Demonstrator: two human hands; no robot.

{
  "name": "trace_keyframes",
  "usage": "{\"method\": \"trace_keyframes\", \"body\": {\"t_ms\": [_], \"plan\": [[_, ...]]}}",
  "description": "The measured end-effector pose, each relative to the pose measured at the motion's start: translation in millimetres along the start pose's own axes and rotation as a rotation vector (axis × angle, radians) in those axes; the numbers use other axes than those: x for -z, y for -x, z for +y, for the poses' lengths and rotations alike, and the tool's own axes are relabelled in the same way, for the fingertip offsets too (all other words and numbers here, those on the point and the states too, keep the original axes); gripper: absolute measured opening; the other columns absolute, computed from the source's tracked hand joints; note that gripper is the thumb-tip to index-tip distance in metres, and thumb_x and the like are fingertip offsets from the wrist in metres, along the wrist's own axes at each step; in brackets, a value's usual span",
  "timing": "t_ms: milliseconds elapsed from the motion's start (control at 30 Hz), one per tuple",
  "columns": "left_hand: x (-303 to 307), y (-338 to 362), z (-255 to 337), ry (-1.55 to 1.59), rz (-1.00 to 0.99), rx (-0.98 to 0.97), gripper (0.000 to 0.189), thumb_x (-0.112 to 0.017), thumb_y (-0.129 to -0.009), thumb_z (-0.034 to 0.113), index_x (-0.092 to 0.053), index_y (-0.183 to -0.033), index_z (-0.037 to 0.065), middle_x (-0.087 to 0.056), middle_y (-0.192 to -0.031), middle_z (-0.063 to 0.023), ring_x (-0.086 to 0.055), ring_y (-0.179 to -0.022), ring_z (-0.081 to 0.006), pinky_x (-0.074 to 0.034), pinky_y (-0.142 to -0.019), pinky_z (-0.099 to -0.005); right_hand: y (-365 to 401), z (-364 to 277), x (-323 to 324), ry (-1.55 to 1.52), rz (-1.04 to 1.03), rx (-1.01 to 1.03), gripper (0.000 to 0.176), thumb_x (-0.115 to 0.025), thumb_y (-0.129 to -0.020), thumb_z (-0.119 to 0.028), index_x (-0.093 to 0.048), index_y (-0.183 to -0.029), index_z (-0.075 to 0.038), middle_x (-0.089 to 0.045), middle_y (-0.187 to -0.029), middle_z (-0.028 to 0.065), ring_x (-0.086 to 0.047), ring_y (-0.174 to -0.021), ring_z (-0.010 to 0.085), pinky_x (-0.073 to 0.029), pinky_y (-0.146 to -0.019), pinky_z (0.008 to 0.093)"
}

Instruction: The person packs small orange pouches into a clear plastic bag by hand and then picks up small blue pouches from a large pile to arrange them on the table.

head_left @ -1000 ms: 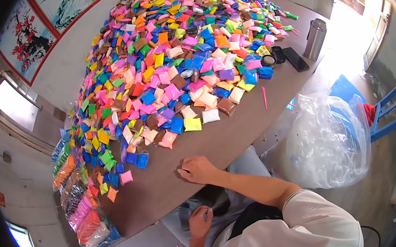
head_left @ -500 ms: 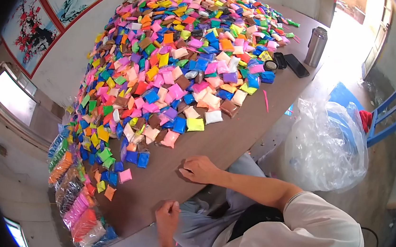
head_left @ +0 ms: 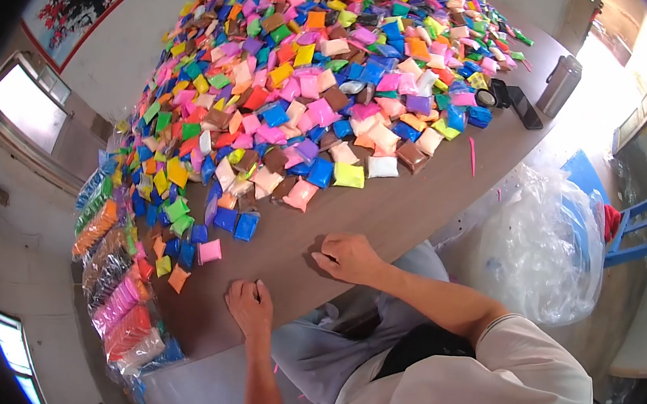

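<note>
My left hand (head_left: 251,308) rests on the brown table (head_left: 288,245) near its front edge, fingers curled in, with nothing visible in it. Farther right, my right hand (head_left: 351,258) lies on the tabletop in a loose fist, and nothing shows in it either. Beyond both hands spreads a large heap of small colourful packets (head_left: 270,111). Closest to my left hand are an orange packet (head_left: 178,280) and a pink packet (head_left: 210,251). A blue packet (head_left: 245,226) and a salmon packet (head_left: 301,195) lie at the heap's near edge, apart from my hands.
Clear bags of packets (head_left: 126,308) line the table's left end. On the right stand a steel flask (head_left: 560,86), a phone (head_left: 525,108) and a round black-rimmed item (head_left: 486,98). A pink strip (head_left: 472,155) lies nearby. A big plastic bag (head_left: 536,254) and blue chair (head_left: 644,225) stand beyond.
My left hand has moved forward from the table's edge farther onto the top. My right hand stays loosely curled on the table. The whole view has shifted and tilted.
</note>
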State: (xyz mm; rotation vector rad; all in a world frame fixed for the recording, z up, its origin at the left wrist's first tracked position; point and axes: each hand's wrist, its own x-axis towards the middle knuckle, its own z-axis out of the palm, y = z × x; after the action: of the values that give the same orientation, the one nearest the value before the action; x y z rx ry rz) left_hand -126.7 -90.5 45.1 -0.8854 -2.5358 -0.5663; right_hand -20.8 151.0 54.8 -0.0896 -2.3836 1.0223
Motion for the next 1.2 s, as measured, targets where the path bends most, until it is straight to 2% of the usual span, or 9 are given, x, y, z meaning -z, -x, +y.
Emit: {"method": "trace_keyframes", "body": {"t_ms": [167,433,833,933,1033,1133,1200], "plan": [[0.4,-1.9,-0.6,-0.007,0.032,-0.057,0.022,-0.067,-0.081,0.012,-0.051,-0.069,0.005,-0.056,-0.088,-0.0113,-0.055,-0.084,-0.0317,-0.042,-0.077,-0.0459,-1.2,0.3,-1.1,0.003,-0.016,0.024,0.027,-0.067,-0.084,-0.023,-0.061,-0.067,-0.003,-0.061,-0.076,0.0129,-0.062,-0.072,0.0323,-0.051,-0.064,0.0435],[1.8,-4.7,1.3,-0.006,-0.011,-0.042,0.017,-0.067,-0.081,0.011,-0.055,-0.072,0.004,-0.056,-0.089,-0.0115,-0.055,-0.083,-0.0323,-0.042,-0.076,-0.0459,-3.5,-1.9,2.2,0.041,-0.037,0.050,0.024,-0.067,-0.084,-0.021,-0.061,-0.070,-0.003,-0.062,-0.081,0.0113,-0.062,-0.077,0.0306,-0.052,-0.066,0.0418],[4.0,-5.0,2.6,-0.003,0.007,-0.049,0.017,-0.067,-0.082,0.012,-0.055,-0.073,0.005,-0.055,-0.089,-0.0112,-0.055,-0.084,-0.0311,-0.041,-0.075,-0.0451,-1.0,2.1,-4.3,0.076,-0.062,0.135,0.012,-0.069,-0.083,-0.012,-0.060,-0.089,-0.004,-0.062,-0.095,0.0094,-0.063,-0.079,0.0294,-0.053,-0.068,0.0400],[2.6,-2.2,-1.0,0.004,-0.010,-0.027,0.019,-0.067,-0.082,0.012,-0.053,-0.071,0.004,-0.057,-0.092,-0.0119,-0.056,-0.089,-0.0326,-0.042,-0.078,-0.0455,-1.6,-2.2,-2.0,0.056,-0.049,-0.018,0.016,-0.066,-0.080,-0.006,-0.060,-0.094,-0.006,-0.062,-0.098,0.0092,-0.063,-0.082,0.0291,-0.053,-0.068,0.0396],[3.4,-2.2,0.6,0.009,-0.029,-0.005,0.020,-0.068,-0.083,0.011,-0.053,-0.071,0.004,-0.057,-0.094,-0.0122,-0.056,-0.091,-0.0327,-0.043,-0.080,-0.0451,-4.0,-3.8,3.8,0.002,-0.054,-0.057,0.025,-0.065,-0.077,-0.002,-0.060,-0.102,-0.006,-0.063,-0.101,0.0096,-0.064,-0.083,0.0293,-0.054,-0.066,0.0398],[5.6,-1.4,4.0,0.014,-0.020,0.006,0.020,-0.068,-0.082,0.011,-0.053,-0.070,0.004,-0.057,-0.094,-0.0121,-0.056,-0.090,-0.0317,-0.042,-0.080,-0.0447,-3.5,0.5,-1.2,0.077,-0.003,0.067,0.028,-0.064,-0.076,0.000,-0.060,-0.104,-0.006,-0.063,-0.105,0.0094,-0.065,-0.082,0.0296,-0.053,-0.065,0.0395],[4.9,-4.5,2.8,0.019,-0.003,-0.010,0.020,-0.068,-0.082,0.011,-0.053,-0.071,0.004,-0.056,-0.093,-0.0119,-0.055,-0.090,-0.0315,-0.042,-0.079,-0.0447,-8.1,-0.4,-5.1,0.109,-0.026,0.099,0.026,-0.064,-0.079,-0.002,-0.060,-0.105,-0.006,-0.062,-0.108,0.0104,-0.064,-0.085,0.0298,-0.053,-0.069,0.0399]]}}
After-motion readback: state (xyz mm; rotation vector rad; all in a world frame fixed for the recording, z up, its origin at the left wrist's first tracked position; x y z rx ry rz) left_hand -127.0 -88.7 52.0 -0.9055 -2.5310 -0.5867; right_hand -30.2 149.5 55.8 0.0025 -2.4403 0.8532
